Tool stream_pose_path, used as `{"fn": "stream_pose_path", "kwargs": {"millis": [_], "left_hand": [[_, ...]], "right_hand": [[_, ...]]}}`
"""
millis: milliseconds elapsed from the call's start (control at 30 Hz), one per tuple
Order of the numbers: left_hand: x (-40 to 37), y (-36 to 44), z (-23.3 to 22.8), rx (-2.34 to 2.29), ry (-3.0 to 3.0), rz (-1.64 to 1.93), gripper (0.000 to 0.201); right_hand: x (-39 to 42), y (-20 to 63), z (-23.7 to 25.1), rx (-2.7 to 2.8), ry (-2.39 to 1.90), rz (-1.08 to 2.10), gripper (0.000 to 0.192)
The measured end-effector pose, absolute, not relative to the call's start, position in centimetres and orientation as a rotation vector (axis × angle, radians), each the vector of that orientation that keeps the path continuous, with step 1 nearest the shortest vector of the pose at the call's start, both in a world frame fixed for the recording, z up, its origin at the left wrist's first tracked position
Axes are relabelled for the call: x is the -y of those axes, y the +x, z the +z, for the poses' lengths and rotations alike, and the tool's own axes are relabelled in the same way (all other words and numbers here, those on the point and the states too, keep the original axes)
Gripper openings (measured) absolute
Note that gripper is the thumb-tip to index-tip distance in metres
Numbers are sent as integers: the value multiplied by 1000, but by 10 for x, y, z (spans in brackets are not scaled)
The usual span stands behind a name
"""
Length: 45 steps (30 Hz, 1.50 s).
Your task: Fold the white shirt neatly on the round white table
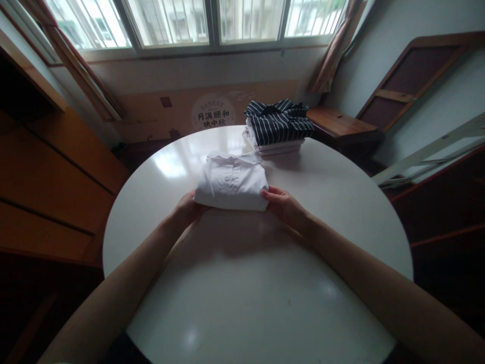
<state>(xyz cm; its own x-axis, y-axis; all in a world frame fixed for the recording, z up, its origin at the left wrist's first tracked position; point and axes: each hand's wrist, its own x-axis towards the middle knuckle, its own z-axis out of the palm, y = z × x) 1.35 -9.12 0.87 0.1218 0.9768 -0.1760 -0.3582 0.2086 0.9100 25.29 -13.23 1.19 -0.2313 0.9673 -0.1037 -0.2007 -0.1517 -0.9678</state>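
Note:
A folded white shirt (232, 183) lies in the middle of a round white table (257, 283), collar facing away from me. My left hand (187, 208) holds its near left corner, fingers tucked under the fabric. My right hand (282, 205) holds the near right corner, fingertips against the fold. Both hands rest on the tabletop. Beyond the shirt, at the far edge of the table, sits a stack of folded shirts (278, 126) with a navy white-striped one on top and white ones beneath.
A wooden cabinet (56, 177) stands to the left of the table. A wooden stool or bench (341, 124) sits behind the table on the right. A cardboard box with printed characters (212, 114) lies under the window. Framed panels (417, 81) lean on the right wall.

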Motion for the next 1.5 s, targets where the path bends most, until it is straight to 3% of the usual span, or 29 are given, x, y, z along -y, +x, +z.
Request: {"fn": "stream_pose_path", "kwargs": {"millis": [233, 367, 533, 733, 1200, 1500], "left_hand": [[91, -9, 25, -1046, 1078, 737, 39], [93, -15, 32, -1110, 1279, 578, 31], [89, -4, 26, -1384, 1526, 806, 16], [87, -1, 14, -1530, 1785, 1114, 14], [94, 10, 19, -1208, 1570, 804, 45], [100, -1, 28, -1084, 1621, 494, 40]], "right_hand": [[132, 252, 9, 1170, -1218, 1296, 41], [127, 256, 5, 1260, -1252, 1159, 43], [129, 252, -1, 1333, -1267, 1001, 42], [135, 250, 4, 1394, -1348, 816, 38], [125, 254, 4, 1133, -1186, 1097, 46], [127, 253, 6, 1086, -1158, 1190, 45]]}}
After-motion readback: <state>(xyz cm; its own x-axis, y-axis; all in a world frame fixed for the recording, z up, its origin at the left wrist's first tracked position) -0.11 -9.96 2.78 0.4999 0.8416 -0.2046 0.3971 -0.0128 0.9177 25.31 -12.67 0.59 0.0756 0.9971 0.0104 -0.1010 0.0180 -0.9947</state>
